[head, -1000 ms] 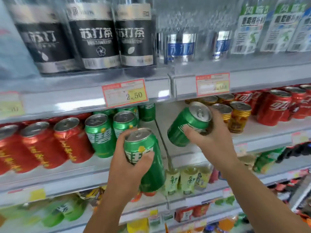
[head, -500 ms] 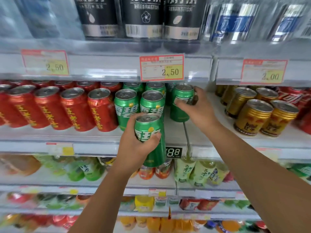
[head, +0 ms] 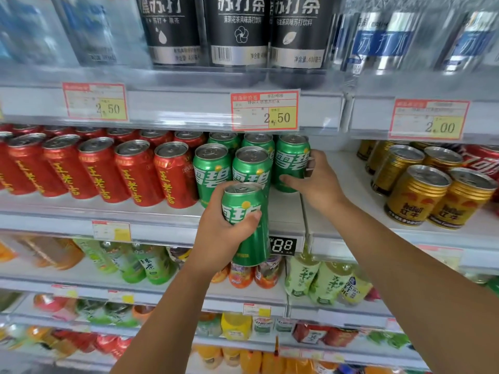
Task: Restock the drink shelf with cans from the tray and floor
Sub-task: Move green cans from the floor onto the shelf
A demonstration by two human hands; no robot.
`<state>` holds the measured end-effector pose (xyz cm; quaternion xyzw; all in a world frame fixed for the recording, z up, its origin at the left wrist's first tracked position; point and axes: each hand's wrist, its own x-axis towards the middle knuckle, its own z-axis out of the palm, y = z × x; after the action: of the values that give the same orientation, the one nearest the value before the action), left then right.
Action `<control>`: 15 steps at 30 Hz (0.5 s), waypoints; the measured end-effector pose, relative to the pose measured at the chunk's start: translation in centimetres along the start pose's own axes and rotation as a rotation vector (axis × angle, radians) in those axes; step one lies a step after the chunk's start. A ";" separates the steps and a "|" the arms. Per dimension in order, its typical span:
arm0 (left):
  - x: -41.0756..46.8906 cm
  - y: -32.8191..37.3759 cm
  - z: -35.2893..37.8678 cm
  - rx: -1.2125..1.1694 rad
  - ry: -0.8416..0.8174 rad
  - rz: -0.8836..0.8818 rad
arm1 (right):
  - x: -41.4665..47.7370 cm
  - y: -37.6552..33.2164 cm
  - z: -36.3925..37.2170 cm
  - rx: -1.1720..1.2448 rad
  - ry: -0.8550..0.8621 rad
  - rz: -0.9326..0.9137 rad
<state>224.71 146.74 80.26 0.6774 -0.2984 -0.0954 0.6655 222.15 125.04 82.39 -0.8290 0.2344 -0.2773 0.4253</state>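
- Green soda can is upright in the air just in front of the drink shelf, below the stocked green cans, and its base overlaps the digital price tag on the shelf edge
- The left hand grips this can, with the thumb pressed across the printed label and the fingers curled round its far side
- A second green can stands upright on the shelf at the right end of the green group, just beside the others
- The right hand clasps that second can, with the thumb lying along its lower front and the fingers wrapped round its right side
- To the right of that can the white shelf floor is bare as far as the gold energy-drink cans
- Red herbal-tea cans fill the shelf to the left, touching the green ones
- Black soda-tea bottles stand on the shelf above, over a paper price label reading 2.50
- Pale green tea bottles sit on the shelf below, near the held can's base
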 end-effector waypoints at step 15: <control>-0.6 3.2 1.9 -0.117 0.034 0.034 | -12.1 -3.5 -3.0 0.121 -0.360 -0.168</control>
<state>222.36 145.62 83.03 0.6337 -0.2924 -0.0899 0.7105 211.84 132.73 83.59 -0.8548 0.0673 -0.1727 0.4848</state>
